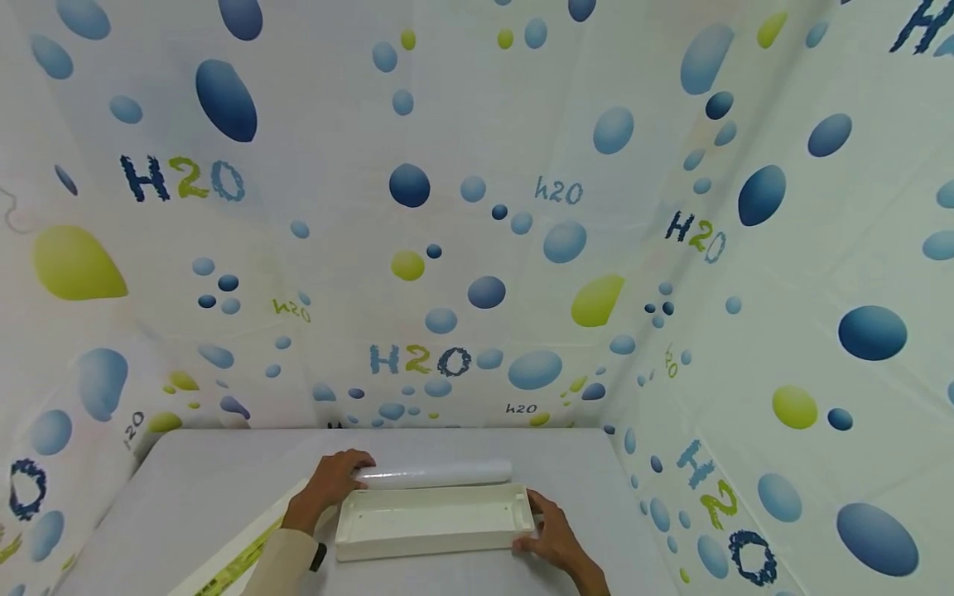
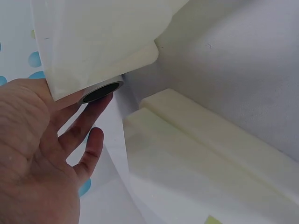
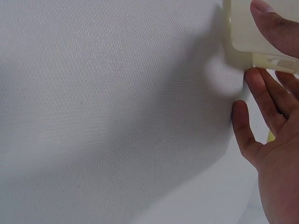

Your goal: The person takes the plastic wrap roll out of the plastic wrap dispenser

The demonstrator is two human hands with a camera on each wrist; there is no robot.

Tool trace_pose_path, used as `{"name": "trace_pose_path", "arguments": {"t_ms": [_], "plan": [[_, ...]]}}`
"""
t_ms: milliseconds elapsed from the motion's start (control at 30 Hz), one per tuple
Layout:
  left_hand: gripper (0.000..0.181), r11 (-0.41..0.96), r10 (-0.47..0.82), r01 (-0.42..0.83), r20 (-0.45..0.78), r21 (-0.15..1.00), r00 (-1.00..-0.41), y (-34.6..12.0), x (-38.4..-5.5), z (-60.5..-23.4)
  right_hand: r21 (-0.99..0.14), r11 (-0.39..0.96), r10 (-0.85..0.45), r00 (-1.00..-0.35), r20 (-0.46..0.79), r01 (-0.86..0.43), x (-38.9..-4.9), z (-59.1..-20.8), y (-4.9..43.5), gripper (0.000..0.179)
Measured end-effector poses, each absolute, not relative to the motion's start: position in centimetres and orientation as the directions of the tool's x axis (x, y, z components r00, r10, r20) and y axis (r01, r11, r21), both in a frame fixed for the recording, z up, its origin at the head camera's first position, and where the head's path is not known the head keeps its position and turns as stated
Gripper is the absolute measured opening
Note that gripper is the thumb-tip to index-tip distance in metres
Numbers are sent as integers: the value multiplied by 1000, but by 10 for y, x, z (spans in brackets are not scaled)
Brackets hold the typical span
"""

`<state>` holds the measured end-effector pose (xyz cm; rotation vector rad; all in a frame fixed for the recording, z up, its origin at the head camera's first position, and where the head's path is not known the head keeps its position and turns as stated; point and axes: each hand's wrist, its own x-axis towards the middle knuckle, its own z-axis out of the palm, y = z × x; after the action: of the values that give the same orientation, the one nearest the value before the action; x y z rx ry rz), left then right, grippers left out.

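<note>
A shiny whitish roll of plastic wrap (image 1: pixel 447 474) lies along the back of a long cream tray (image 1: pixel 432 517) in the head view. My left hand (image 1: pixel 335 484) grips the roll's left end beside the tray's corner. In the left wrist view, fingers of the left hand (image 2: pixel 56 135) reach under the roll's hollow core (image 2: pixel 100 92); the thumb is hidden behind a cream panel. My right hand (image 1: pixel 550 534) holds the tray's right end, thumb at the front and fingers behind. The right wrist view shows the right hand (image 3: pixel 278 126) at the tray's corner (image 3: pixel 257 28).
A long cream piece with a yellow-green strip (image 1: pixel 238 567) lies slantwise under the left forearm. The white table (image 1: pixel 417 579) ends at a back edge against a patterned curtain (image 1: pixel 462 207), which also hangs at both sides.
</note>
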<state>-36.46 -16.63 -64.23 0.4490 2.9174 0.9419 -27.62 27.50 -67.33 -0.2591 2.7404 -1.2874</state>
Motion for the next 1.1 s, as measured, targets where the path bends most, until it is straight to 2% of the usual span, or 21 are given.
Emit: {"name": "trace_pose_path", "arguments": {"t_ms": [333, 633, 833, 967, 1100], "plan": [[35, 771, 251, 194, -9, 607, -968, -161, -370, -640, -767, 633, -194, -981, -23, -107, -277, -672, 275, 97], [35, 771, 254, 197, -9, 605, -967, -161, -369, -637, -759, 640, -199, -980, -16, -118, -280, -674, 274, 97], [35, 778, 259, 190, -30, 599, -965, -162, -367, -635, -751, 646, -212, -977, -5, -136, -279, -673, 276, 102], [28, 760, 268, 166, -70, 628, -961, -163, -368, -636, -748, 648, -222, -975, -5, -143, -279, -671, 276, 107], [29, 749, 265, 146, -90, 647, -960, -164, -368, -639, -754, 642, -228, -973, -16, -139, -279, -668, 276, 109]]}}
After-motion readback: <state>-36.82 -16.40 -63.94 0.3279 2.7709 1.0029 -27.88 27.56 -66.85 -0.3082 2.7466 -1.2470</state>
